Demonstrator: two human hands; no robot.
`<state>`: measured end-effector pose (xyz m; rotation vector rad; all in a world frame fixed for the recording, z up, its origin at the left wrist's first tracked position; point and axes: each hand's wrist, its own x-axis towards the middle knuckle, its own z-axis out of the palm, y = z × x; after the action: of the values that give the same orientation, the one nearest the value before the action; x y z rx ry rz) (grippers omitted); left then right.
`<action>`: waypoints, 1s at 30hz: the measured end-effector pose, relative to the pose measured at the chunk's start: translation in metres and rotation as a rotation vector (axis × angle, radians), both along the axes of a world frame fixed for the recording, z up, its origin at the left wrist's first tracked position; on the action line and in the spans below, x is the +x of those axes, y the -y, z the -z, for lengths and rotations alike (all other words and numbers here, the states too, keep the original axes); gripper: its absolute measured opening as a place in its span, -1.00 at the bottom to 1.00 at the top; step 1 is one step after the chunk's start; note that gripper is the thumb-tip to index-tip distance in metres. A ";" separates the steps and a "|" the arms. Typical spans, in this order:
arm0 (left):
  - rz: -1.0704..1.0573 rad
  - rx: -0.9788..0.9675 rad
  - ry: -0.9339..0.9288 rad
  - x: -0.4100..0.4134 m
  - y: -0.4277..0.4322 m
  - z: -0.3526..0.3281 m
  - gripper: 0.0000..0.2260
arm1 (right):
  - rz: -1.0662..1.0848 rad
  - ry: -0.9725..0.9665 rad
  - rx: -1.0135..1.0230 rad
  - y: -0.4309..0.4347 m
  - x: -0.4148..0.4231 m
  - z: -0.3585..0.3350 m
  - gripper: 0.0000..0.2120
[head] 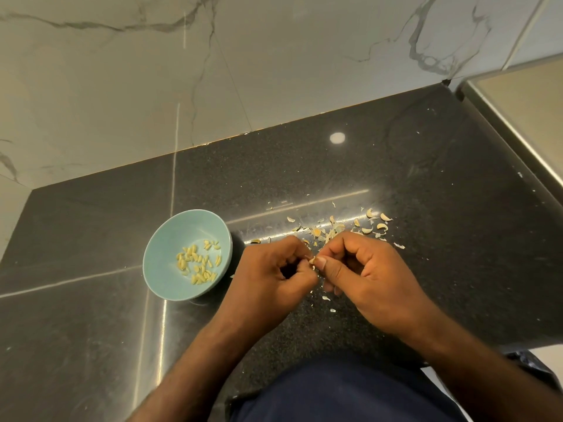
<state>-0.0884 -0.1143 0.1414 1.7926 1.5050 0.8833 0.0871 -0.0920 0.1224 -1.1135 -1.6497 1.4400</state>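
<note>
Head view, item one: the seed (pixel 312 260). Where is it?

Pinched between the two hands, above the table (pixel 426 208) and near its front edge. It is too small to tell which way its long axis runs.

Item two, the hands?

Left hand (pixel 274 266): fingers curled, thumb and fingertips nipping the seed from the left. Right hand (pixel 365 269): likewise curled, thumbnail set against the seed from the right. The two grip the one seed and meet at it.

Item three, the bowl?

One pale blue bowl (pixel 158 239), standing on the table just beside the left hand, on its outer side. It holds a loose scatter of shelled kernels (pixel 198 263).

Item four, waste?

Husks (pixel 335 228), strewn on the table just beyond the hands and trailing off to the right. A few flecks lie under the right hand.

And which way does the kernel go, by your reckoning?

Leftward, I judge. The bowl lies to the left of the seed, so the left hand is the nearer carrier. The right would have to cross over it.
</note>
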 end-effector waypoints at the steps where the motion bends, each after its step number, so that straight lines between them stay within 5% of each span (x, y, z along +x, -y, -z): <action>1: -0.018 -0.012 0.054 0.000 0.001 0.000 -0.83 | -0.011 -0.043 -0.039 -0.001 0.001 0.000 -0.91; 10: -0.227 -0.164 0.280 0.003 0.003 -0.002 -0.89 | 0.047 -0.199 -0.153 -0.005 0.000 0.006 -0.81; 17: -0.078 -0.124 0.204 0.001 0.003 0.000 -0.78 | 0.047 -0.141 -0.166 -0.007 0.000 0.012 -0.94; 30: 0.102 0.147 -0.157 -0.005 -0.003 0.005 -0.86 | -0.109 -0.135 -0.164 -0.004 0.000 0.011 -0.75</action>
<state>-0.0936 -0.1116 0.1361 2.0688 1.4609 0.8376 0.0867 -0.0877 0.1118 -1.0030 -1.5406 1.7074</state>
